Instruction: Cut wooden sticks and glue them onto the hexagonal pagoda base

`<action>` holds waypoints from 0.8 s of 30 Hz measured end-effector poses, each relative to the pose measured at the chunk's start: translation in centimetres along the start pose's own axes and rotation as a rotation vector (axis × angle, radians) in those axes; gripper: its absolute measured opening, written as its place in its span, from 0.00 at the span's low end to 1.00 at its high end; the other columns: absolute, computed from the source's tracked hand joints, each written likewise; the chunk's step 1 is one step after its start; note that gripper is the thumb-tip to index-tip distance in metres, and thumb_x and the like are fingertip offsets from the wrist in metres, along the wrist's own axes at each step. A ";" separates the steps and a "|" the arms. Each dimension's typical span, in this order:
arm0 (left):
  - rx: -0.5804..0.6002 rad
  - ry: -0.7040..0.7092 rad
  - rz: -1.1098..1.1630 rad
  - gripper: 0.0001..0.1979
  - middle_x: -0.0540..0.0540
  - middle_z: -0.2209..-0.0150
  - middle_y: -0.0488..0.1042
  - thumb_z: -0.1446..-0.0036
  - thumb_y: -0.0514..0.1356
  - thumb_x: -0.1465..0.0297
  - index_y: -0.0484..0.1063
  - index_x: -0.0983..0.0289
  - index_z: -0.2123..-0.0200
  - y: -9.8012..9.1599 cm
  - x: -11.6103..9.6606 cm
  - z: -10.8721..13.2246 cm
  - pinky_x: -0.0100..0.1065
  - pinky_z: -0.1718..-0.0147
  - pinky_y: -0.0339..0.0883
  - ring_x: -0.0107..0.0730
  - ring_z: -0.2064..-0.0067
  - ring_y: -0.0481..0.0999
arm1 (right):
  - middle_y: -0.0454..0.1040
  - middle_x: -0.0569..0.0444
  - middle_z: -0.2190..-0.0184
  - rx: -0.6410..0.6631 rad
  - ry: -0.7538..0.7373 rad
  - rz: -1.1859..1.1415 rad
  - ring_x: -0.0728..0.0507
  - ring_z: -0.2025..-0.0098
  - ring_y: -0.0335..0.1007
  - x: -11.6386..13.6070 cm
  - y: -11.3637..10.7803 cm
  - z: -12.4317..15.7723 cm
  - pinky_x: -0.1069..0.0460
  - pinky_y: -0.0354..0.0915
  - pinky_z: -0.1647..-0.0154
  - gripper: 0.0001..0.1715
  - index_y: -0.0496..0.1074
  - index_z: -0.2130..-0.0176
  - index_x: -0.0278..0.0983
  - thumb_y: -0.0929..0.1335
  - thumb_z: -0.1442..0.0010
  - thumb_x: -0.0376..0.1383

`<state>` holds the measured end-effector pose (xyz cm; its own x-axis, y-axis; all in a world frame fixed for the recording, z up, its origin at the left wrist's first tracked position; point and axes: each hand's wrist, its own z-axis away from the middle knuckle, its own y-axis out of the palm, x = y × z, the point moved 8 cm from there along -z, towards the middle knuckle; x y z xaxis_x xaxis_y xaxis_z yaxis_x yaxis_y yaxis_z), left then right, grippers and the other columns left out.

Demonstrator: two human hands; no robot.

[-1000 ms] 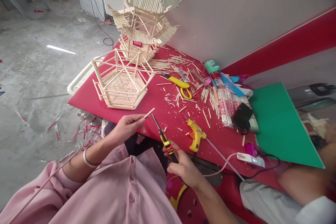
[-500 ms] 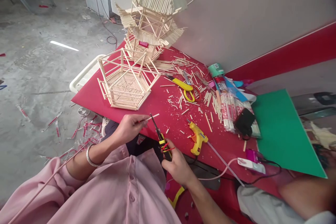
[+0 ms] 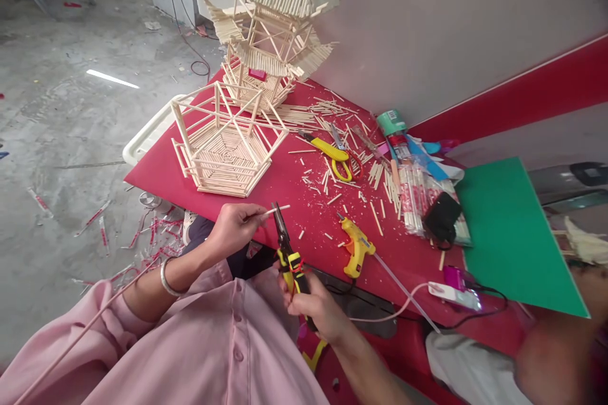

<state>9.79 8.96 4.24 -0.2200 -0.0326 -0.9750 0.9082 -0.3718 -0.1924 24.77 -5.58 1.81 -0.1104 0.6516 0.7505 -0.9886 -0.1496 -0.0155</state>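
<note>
My left hand (image 3: 240,228) pinches a thin wooden stick (image 3: 284,207) over the table's near edge. In my right hand (image 3: 311,304) is a pair of long-nose pliers (image 3: 285,243) with yellow and black handles and a red tie. The plier jaws point up and lie at the stick, just beyond my left fingertips; their handles look spread. Beyond my hands stands a hexagonal stick frame (image 3: 228,155) with a patterned floor, posts and rails. Behind it rises a tiered pagoda model (image 3: 275,44) of the same sticks.
The red tabletop (image 3: 280,186) carries scattered sticks and offcuts, a yellow glue gun (image 3: 357,247), a yellow utility knife (image 3: 327,149) and scissors (image 3: 342,169). Packaged sticks (image 3: 412,199) and a green board (image 3: 517,234) lie to the right. Another person's arm (image 3: 551,354) is at lower right.
The pliers have turned more upright, and their handles have spread apart in my right hand. My left hand still pinches the stick in nearly the same place. The view has shifted slightly.
</note>
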 end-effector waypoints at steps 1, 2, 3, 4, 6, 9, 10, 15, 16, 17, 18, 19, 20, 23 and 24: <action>-0.005 -0.006 -0.035 0.11 0.51 0.77 0.75 0.42 0.61 0.66 0.79 0.66 0.73 -0.1 0.1 -0.1 0.27 0.72 0.62 0.29 0.74 0.71 | 0.68 0.55 0.68 -0.117 -0.053 0.217 0.44 0.68 0.65 0.8 -1.1 0.0 0.49 0.64 0.63 0.31 0.67 0.52 0.39 0.65 0.59 0.34; -0.009 -0.006 -0.086 0.12 0.50 0.78 0.74 0.42 0.61 0.66 0.78 0.66 0.74 -0.2 0.2 -0.2 0.27 0.72 0.59 0.28 0.74 0.70 | 0.70 0.52 0.65 -0.242 -0.102 0.450 0.42 0.64 0.68 1.7 -2.2 0.1 0.48 0.65 0.60 0.30 0.67 0.51 0.38 0.65 0.57 0.33; -0.008 -0.001 -0.149 0.14 0.50 0.79 0.72 0.41 0.61 0.65 0.77 0.66 0.76 -0.3 0.3 -0.3 0.27 0.73 0.57 0.27 0.74 0.68 | 0.72 0.49 0.62 -0.359 -0.137 0.674 0.39 0.59 0.70 2.7 -3.1 0.3 0.46 0.65 0.56 0.30 0.66 0.49 0.37 0.65 0.54 0.32; -0.004 0.009 -0.217 0.15 0.50 0.79 0.71 0.40 0.60 0.65 0.76 0.66 0.76 -0.3 0.4 -0.3 0.27 0.73 0.56 0.27 0.74 0.67 | 0.73 0.46 0.58 -0.458 -0.154 0.870 0.37 0.55 0.71 3.5 -3.7 0.4 0.45 0.65 0.53 0.31 0.65 0.47 0.36 0.65 0.52 0.31; 0.010 0.036 -0.336 0.15 0.51 0.77 0.72 0.38 0.58 0.66 0.77 0.65 0.75 -0.2 0.7 -0.3 0.28 0.73 0.55 0.28 0.73 0.68 | 0.72 0.41 0.54 -0.587 -0.134 1.162 0.34 0.51 0.71 4.5 -4.5 0.6 0.45 0.65 0.51 0.31 0.63 0.44 0.33 0.65 0.49 0.30; 0.032 0.073 -0.541 0.14 0.54 0.72 0.73 0.37 0.53 0.72 0.78 0.64 0.70 0.3 1.0 0.3 0.30 0.72 0.56 0.31 0.71 0.70 | 0.71 0.40 0.55 -0.647 -0.102 1.414 0.33 0.53 0.72 5.0 -4.4 0.4 0.45 0.65 0.53 0.31 0.63 0.44 0.31 0.67 0.47 0.29; 0.037 0.070 -0.638 0.14 0.54 0.71 0.73 0.37 0.53 0.74 0.78 0.64 0.69 0.5 1.0 0.6 0.31 0.73 0.54 0.31 0.71 0.70 | 0.71 0.41 0.56 -0.656 -0.110 1.465 0.34 0.54 0.72 5.1 -4.2 0.3 0.45 0.64 0.54 0.31 0.63 0.44 0.31 0.68 0.47 0.29; 0.005 0.055 -0.999 0.15 0.55 0.73 0.72 0.41 0.52 0.80 0.78 0.62 0.69 0.1 0.2 1.9 0.34 0.78 0.47 0.35 0.73 0.69 | 0.71 0.42 0.58 -0.666 -0.151 1.558 0.35 0.57 0.71 5.7 -3.3 -0.3 0.46 0.63 0.56 0.31 0.64 0.44 0.32 0.69 0.48 0.29; -0.019 0.088 -1.006 0.15 0.55 0.73 0.72 0.42 0.52 0.81 0.78 0.62 0.69 -0.1 -0.2 2.1 0.34 0.78 0.49 0.35 0.72 0.69 | 0.71 0.42 0.58 -0.670 -0.133 1.554 0.35 0.56 0.72 5.8 -3.5 -0.4 0.46 0.63 0.56 0.30 0.64 0.45 0.32 0.69 0.47 0.29; -0.052 0.134 -0.994 0.15 0.55 0.73 0.72 0.41 0.52 0.81 0.78 0.62 0.70 -0.3 -0.6 2.3 0.34 0.77 0.50 0.35 0.71 0.70 | 0.72 0.41 0.57 -0.677 -0.102 1.542 0.35 0.56 0.72 5.9 -3.9 -0.5 0.46 0.63 0.56 0.29 0.64 0.45 0.32 0.69 0.46 0.29; -0.093 0.188 -0.962 0.15 0.55 0.73 0.72 0.40 0.53 0.80 0.78 0.61 0.70 -0.6 -1.0 2.5 0.33 0.77 0.52 0.35 0.71 0.71 | 0.72 0.40 0.57 -0.683 -0.066 1.521 0.35 0.56 0.72 5.9 -4.4 -0.5 0.46 0.62 0.56 0.27 0.65 0.46 0.31 0.68 0.46 0.29; -0.135 0.245 -0.905 0.15 0.55 0.73 0.72 0.39 0.53 0.79 0.78 0.61 0.69 -0.8 -1.3 2.8 0.33 0.76 0.54 0.34 0.71 0.71 | 0.72 0.40 0.57 -0.683 -0.031 1.486 0.35 0.55 0.72 5.8 -4.9 -0.5 0.46 0.62 0.56 0.26 0.65 0.46 0.31 0.68 0.45 0.29; -0.175 0.296 -0.824 0.15 0.54 0.73 0.73 0.37 0.54 0.77 0.79 0.61 0.68 -1.2 -1.4 3.0 0.32 0.76 0.57 0.32 0.71 0.71 | 0.72 0.39 0.56 -0.674 -0.005 1.436 0.35 0.54 0.72 5.7 -5.3 -0.5 0.47 0.62 0.56 0.26 0.65 0.46 0.30 0.67 0.45 0.29; -0.271 0.370 -0.539 0.12 0.54 0.70 0.74 0.34 0.55 0.70 0.80 0.61 0.63 -2.3 -1.0 3.2 0.29 0.72 0.64 0.29 0.71 0.73 | 0.73 0.42 0.54 -0.503 -0.014 1.182 0.37 0.54 0.72 4.7 -5.2 -0.7 0.48 0.62 0.57 0.30 0.64 0.44 0.33 0.66 0.47 0.29; -0.291 0.371 -0.492 0.13 0.54 0.69 0.75 0.33 0.55 0.70 0.80 0.62 0.62 -2.5 -0.8 3.1 0.28 0.71 0.65 0.28 0.70 0.73 | 0.74 0.45 0.56 -0.409 -0.023 1.067 0.39 0.57 0.71 4.2 -4.6 -0.8 0.49 0.61 0.58 0.31 0.65 0.45 0.35 0.66 0.49 0.29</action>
<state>6.53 7.01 5.86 -0.5421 0.4158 -0.7302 0.8042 0.0047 -0.5943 28.81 -1.51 4.50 -0.9163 0.3226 0.2373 -0.3513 -0.3627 -0.8632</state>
